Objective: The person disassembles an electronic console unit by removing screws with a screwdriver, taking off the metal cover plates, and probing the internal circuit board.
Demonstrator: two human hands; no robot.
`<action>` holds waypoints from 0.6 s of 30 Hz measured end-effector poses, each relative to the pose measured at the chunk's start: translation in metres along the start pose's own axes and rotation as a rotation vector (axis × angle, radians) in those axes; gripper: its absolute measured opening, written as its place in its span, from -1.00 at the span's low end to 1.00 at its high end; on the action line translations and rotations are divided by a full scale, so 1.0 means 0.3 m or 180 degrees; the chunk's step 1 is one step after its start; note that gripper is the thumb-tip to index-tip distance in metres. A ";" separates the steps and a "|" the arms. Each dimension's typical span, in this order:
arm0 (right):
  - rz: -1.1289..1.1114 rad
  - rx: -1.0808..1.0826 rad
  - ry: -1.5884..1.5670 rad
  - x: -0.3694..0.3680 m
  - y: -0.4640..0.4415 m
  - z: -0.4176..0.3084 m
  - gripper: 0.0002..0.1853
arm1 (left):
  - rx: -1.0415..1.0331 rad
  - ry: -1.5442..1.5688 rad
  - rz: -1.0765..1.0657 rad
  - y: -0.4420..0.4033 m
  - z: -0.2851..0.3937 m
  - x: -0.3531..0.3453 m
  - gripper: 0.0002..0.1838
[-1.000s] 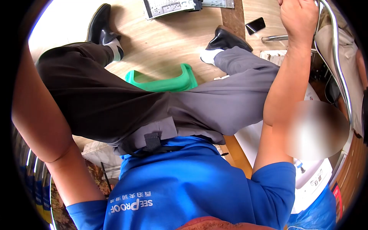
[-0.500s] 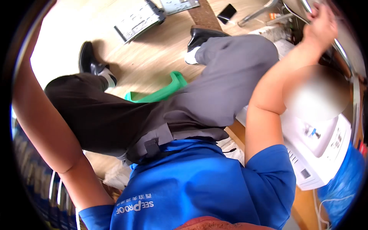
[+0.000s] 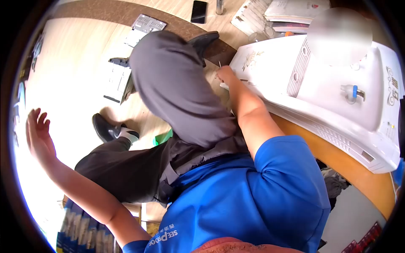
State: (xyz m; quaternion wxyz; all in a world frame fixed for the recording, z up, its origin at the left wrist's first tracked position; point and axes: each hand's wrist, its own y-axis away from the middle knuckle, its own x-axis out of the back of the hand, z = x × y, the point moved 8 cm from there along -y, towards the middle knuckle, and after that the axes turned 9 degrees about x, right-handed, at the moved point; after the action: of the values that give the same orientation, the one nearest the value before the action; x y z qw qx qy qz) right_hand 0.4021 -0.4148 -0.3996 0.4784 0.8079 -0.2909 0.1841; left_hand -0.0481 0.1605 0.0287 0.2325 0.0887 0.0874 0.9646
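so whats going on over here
A person in a blue shirt has their right hand down by the edge of a white appliance with a tap. Something thin shows at the fingers, too small to make out. The left hand is raised out to the side, open and holding nothing visible. On the floor lie a metal box, a flat metal panel and a black phone.

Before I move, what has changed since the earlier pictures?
The right hand has left the chrome metal frame and moved inward, to the edge of the white plastic appliance with a blue-levered tap; its grip is unclear. The left hand has come into view, fingers open. The view has turned. The black rectangular phone stayed on the floor.
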 end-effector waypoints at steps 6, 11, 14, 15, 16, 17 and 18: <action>0.0827 0.0002 0.0762 -0.151 0.047 0.091 -0.74 | 0.0264 -0.0104 -0.0051 -0.007 -0.033 -0.058 -0.67; 0.0937 -0.0685 0.0482 -0.182 0.104 0.106 -0.73 | 0.0376 0.0055 -0.0287 -0.042 -0.070 -0.081 -0.70; 0.1105 -0.0633 0.0516 -0.188 0.089 0.121 -0.69 | 0.0349 -0.0019 -0.0352 -0.041 -0.065 -0.120 -0.70; 0.1048 -0.0552 0.0582 -0.195 0.081 0.122 -0.69 | 0.0311 -0.0015 -0.0462 -0.040 -0.061 -0.135 -0.70; 0.1035 -0.0551 0.0565 -0.213 0.061 0.151 -0.69 | 0.0308 -0.0036 -0.0461 -0.040 -0.058 -0.142 -0.70; 0.0981 -0.0539 0.0693 -0.228 0.031 0.173 -0.69 | 0.0320 -0.0047 -0.0434 -0.041 -0.058 -0.146 -0.70; 0.0925 -0.0525 0.0821 -0.254 0.001 0.203 -0.68 | 0.0332 -0.0060 -0.0404 -0.039 -0.057 -0.148 -0.71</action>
State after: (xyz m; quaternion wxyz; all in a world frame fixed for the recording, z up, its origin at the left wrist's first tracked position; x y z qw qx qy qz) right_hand 0.3449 -0.4462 -0.4721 0.5446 0.6853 -0.3547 0.3286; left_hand -0.0077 0.1479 0.0038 0.2890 0.1040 0.1408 0.9412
